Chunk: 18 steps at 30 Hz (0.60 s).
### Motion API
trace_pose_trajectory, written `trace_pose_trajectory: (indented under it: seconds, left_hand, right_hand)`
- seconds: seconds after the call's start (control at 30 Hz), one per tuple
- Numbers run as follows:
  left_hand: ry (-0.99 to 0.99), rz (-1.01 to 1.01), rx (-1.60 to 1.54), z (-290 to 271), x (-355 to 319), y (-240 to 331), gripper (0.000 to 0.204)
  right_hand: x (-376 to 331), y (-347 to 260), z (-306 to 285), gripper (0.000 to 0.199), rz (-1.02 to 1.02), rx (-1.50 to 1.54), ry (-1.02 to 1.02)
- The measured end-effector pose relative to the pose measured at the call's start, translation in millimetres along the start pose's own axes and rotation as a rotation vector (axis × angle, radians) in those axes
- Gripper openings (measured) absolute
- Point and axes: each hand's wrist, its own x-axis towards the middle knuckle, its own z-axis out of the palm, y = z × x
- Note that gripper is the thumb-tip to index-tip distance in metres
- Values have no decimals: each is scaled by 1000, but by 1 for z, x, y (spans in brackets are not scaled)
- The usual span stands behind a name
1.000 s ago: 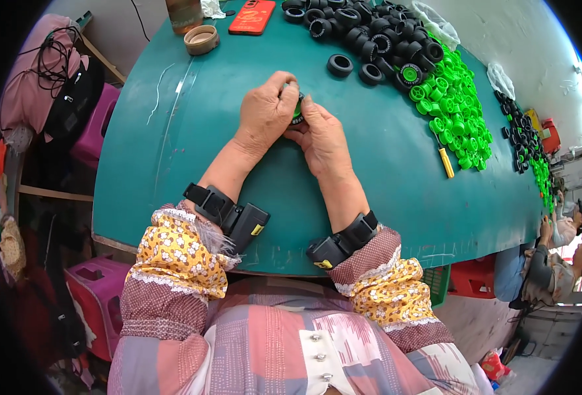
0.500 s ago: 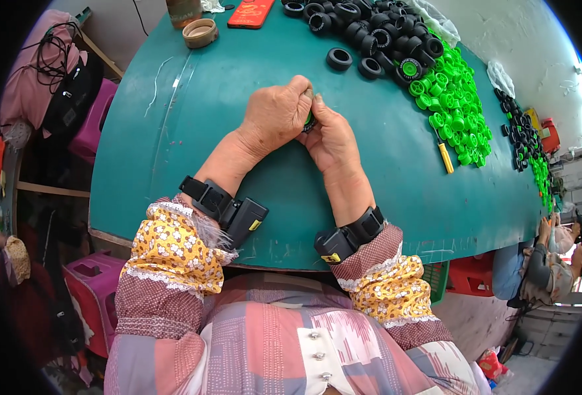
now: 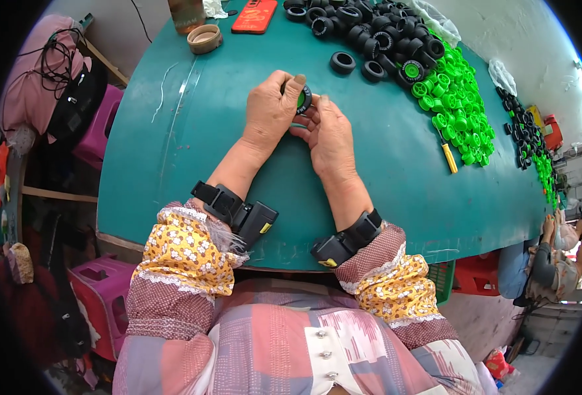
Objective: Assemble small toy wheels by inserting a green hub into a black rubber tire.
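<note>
Between my hands, over the green table, is a toy wheel (image 3: 304,101), a black tyre with a bright green rim set inside it. My left hand (image 3: 268,113) grips it from the left, thumb across its upper part. The curled fingers and thumb of my right hand (image 3: 331,139) meet its right edge, partly hiding the contact. A heap of black tyres (image 3: 370,47) lies at the far right of the hands, two of them apart from the rest. Beside it spreads a pile of green rims (image 3: 461,125). One finished-looking wheel (image 3: 411,70) sits where the piles meet.
A yellow-handled tool (image 3: 449,158) rests by the green rims. At the far edge are a red phone (image 3: 254,16), a round lid (image 3: 204,39) and a brown bottle (image 3: 186,14). More parts and another person (image 3: 554,263) are at the right. Purple stools (image 3: 103,273) stand left.
The wheel has turned so its green face shows more. My right hand's fingers have loosened and shifted slightly away, while my left hand keeps its grip.
</note>
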Motion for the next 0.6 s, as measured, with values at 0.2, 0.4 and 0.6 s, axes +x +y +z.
trace_pose_trajectory:
  seconds: [0.2,0.4,0.6]
  left_hand:
    - [-154,-259,-389,-1,-1,3,29]
    - [-327,-363,-372,-3,-2,5,19]
    - [-412,-228,-131,-7,-6,2,19]
  right_hand:
    - [8,-6,-14,29,78,-151,-62]
    - [8,-1,-16,27,-87,-205,18]
    - [3,-16,-22,30,-68,-462,-118]
